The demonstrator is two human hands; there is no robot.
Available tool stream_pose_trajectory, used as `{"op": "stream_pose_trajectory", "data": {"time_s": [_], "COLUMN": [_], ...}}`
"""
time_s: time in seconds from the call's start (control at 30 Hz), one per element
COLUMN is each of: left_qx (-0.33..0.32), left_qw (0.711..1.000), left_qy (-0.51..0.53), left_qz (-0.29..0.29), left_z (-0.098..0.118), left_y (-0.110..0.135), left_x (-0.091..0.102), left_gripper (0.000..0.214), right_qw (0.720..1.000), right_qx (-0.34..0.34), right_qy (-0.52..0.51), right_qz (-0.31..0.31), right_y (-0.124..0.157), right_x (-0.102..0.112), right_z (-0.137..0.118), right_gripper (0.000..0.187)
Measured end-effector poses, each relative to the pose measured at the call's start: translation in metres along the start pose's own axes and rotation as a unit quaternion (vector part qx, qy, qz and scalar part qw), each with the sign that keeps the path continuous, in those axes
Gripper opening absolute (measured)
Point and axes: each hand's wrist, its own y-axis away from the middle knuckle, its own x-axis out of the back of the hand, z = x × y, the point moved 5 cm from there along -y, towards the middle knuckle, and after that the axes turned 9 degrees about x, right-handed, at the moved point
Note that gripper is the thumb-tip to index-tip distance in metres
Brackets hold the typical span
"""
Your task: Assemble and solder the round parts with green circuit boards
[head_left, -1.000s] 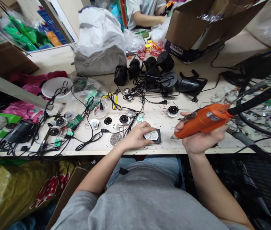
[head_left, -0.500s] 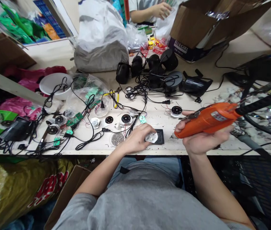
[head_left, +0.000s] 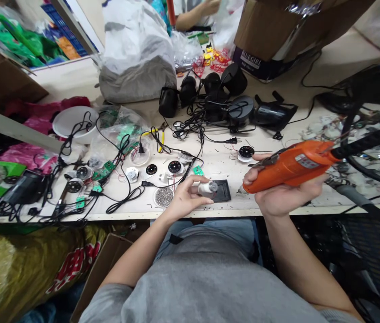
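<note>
My left hand (head_left: 186,197) is closed around a small white motor housing (head_left: 206,188) with a grey metal end. It is held at the left side of a black rectangular tray (head_left: 224,192) on the bench. My right hand (head_left: 280,193) grips an orange electric screwdriver (head_left: 289,168), its tip pointing left, just right of the tray. A white unit with a black slotted disc (head_left: 246,152) lies behind the screwdriver. Near my left hand are a dish of small screws (head_left: 164,196), a green circuit board (head_left: 198,170) and another black disc (head_left: 151,169).
Black lamp-like housings (head_left: 233,80) and tangled cables stand at the back. A cardboard box (head_left: 264,45) and a large grey-white sack (head_left: 136,54) are beyond. White parts (head_left: 324,130) are piled at right, near the screwdriver's black cable (head_left: 371,139). Another person's arm (head_left: 193,15) shows across the bench.
My left hand has lifted and turned the motor housing, so its metal end now shows instead of its flat clear-white face. My right hand holds the screwdriver almost still. The view shifted slightly.
</note>
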Motion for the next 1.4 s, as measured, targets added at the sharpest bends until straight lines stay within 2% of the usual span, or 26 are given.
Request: {"op": "stream_pose_trajectory", "data": {"time_s": [0.07,0.17,0.3,0.4,0.53,0.6,0.7,0.83,1.0,1.13,1.2,1.3,1.4], "left_qx": [0.036,0.069,0.096,0.098,0.07,0.052,-0.009,-0.095,-0.09,-0.055,-0.084,-0.155,-0.164], "left_qw": [0.999,0.997,0.995,0.988,0.963,0.957,0.954,0.942,0.947,0.958,0.946,0.909,0.888], "left_qy": [0.032,0.028,-0.027,-0.118,-0.251,-0.273,-0.292,-0.32,-0.308,-0.276,-0.3,-0.372,-0.41], "left_qz": [0.01,0.03,0.02,0.025,0.073,0.08,0.071,0.034,0.019,0.06,0.092,0.111,0.129], "left_z": [-0.006,-0.008,-0.004,0.001,0.006,0.006,0.011,0.021,0.017,0.004,0.002,0.006,0.007], "left_y": [0.001,0.001,-0.001,-0.005,-0.007,-0.005,0.001,0.01,0.009,0.006,0.009,0.014,0.017], "left_x": [-0.002,-0.006,-0.014,-0.017,-0.018,-0.019,-0.017,-0.009,-0.004,-0.011,-0.014,-0.019,-0.016], "left_gripper": [0.062,0.062,0.049,0.035,0.033,0.032,0.028,0.026,0.026,0.03,0.032,0.036,0.038], "right_qw": [1.0,0.999,1.0,1.0,1.0,0.999,0.999,0.999,0.997,0.998,0.998,0.997,0.997], "right_qx": [0.003,0.001,-0.004,0.008,0.002,0.002,0.003,0.0,-0.06,-0.05,-0.049,-0.052,-0.043], "right_qy": [-0.004,-0.01,-0.01,-0.009,-0.018,-0.031,-0.047,-0.049,-0.033,-0.038,-0.037,-0.043,-0.055], "right_qz": [0.017,0.03,0.024,0.026,0.015,0.021,0.025,-0.002,-0.025,-0.018,-0.022,-0.028,-0.012], "right_y": [0.001,0.004,0.008,0.011,0.015,0.016,0.017,0.02,0.025,0.028,0.028,0.028,0.027], "right_x": [0.002,0.002,-0.002,-0.004,-0.01,-0.012,-0.013,-0.015,-0.019,-0.021,-0.022,-0.024,-0.024], "right_z": [-0.001,0.0,0.004,0.004,0.003,0.001,0.001,0.002,0.005,0.005,0.006,0.005,0.0], "right_gripper": [0.082,0.076,0.075,0.072,0.077,0.07,0.062,0.068,0.073,0.074,0.075,0.079,0.074]}}
